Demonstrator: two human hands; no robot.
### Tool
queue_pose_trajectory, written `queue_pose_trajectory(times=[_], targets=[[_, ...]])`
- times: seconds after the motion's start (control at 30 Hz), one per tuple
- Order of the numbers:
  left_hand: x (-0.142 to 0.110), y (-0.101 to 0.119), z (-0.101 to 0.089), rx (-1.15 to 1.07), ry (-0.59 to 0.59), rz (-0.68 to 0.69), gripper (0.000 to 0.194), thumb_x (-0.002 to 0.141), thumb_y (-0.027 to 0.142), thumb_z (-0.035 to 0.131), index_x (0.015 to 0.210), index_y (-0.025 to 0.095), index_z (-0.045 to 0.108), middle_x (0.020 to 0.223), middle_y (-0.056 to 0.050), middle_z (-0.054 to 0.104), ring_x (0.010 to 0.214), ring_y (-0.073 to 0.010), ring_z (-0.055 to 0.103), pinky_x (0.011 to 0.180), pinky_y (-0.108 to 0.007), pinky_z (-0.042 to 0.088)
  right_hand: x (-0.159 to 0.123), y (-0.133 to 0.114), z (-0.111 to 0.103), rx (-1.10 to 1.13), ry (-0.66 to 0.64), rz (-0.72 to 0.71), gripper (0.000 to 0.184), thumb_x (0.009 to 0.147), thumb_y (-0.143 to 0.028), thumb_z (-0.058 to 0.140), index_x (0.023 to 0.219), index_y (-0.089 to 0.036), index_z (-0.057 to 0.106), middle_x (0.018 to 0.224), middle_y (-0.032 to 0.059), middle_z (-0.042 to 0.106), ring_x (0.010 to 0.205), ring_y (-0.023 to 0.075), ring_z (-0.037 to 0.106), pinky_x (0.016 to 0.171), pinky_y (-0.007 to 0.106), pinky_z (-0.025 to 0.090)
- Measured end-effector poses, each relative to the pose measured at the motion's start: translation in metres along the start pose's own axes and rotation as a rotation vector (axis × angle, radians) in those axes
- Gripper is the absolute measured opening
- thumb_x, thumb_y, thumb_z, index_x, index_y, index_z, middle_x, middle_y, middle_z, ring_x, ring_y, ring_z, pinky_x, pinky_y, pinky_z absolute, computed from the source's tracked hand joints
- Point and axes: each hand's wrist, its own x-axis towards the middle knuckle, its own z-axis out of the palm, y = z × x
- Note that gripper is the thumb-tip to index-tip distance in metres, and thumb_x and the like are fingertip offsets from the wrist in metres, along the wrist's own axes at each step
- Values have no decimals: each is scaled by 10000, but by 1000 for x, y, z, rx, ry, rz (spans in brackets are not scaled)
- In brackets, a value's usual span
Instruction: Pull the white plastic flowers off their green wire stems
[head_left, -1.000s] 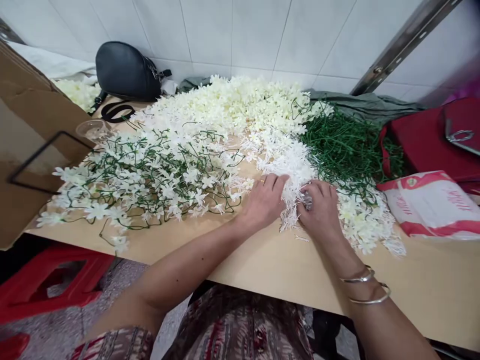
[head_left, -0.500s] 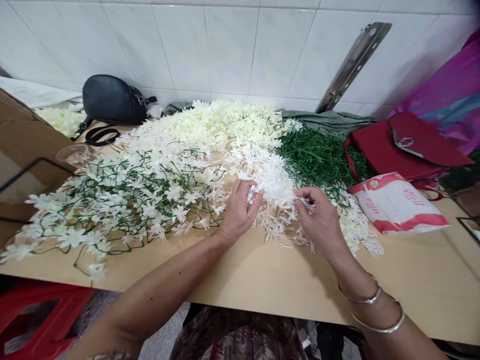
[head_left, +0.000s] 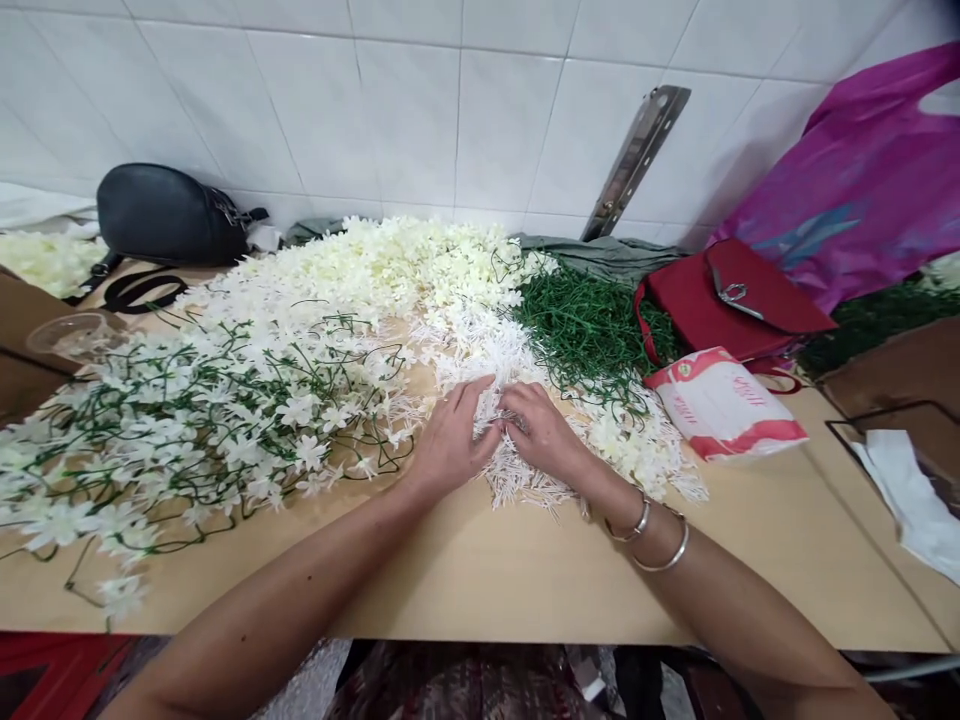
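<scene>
left of the hands, white flowers on green stems (head_left: 296,405) are spreading over the table (head_left: 487,590), with neither hand touching them. the left hand (head_left: 455,440) is curving inward, fingers bent and thumb reaching toward the other hand; whether it is gripping anything, i cannot tell. the white strands (head_left: 499,350) are lying between the hands, just beyond them and spilling out on their near side. the right hand (head_left: 544,435) is curling in to meet it; half a second ago it was standing apart, and now the fingertips are almost meeting, so both hands seem to be working at one spot. its fingers are bending tightly, but what they are pinching, if anything, is staying hidden. beyond the right hand, green stems (head_left: 592,325) are heaping up, and farther right a white-and-red packet (head_left: 724,400) is resting.
</scene>
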Motion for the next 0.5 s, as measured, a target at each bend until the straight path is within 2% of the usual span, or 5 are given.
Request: queue_pose_trajectory(times=[0.1,0.27,0.33,0.43,0.5], targets=[[0,-5,0,-39,31,45,439,971,199,554,1406,187,498,1310,-122,673,1253,-253,639,1077,-419,537,-2,2,-7,151,58,-4,104,940,-171,551,973,-229,631,1028,82,685,1000,254,628,926,424,500],[0,-3,-8,-90,257,40,283,1012,219,561,1295,213,567,1182,-79,713,1117,-213,689,993,-383,571,-3,1,-16,289,189,-5,112,980,-249,552,1015,-243,658,988,52,704,976,230,662,882,395,522],[0,0,-12,-122,325,-1,242,1036,259,551,1273,219,580,1177,-76,714,1114,-208,690,985,-381,570,-3,2,-21,340,284,78,105,968,-291,604,1034,-243,668,977,40,715,904,214,661,810,370,522],[0,4,-16,-159,338,-9,220,1053,301,536,1249,222,600,1161,-70,719,1091,-200,690,978,-382,567,-3,4,-28,410,398,181,85,955,-307,626,1011,-247,646,815,-8,654,675,161,583,648,324,470],[0,6,-16,-167,307,9,221,1057,337,532,1228,224,615,1150,-68,723,1078,-200,689,969,-388,568,-2,6,-30,499,418,199,76,960,-326,619,987,-255,621,776,-21,623,651,154,601,618,313,470]])
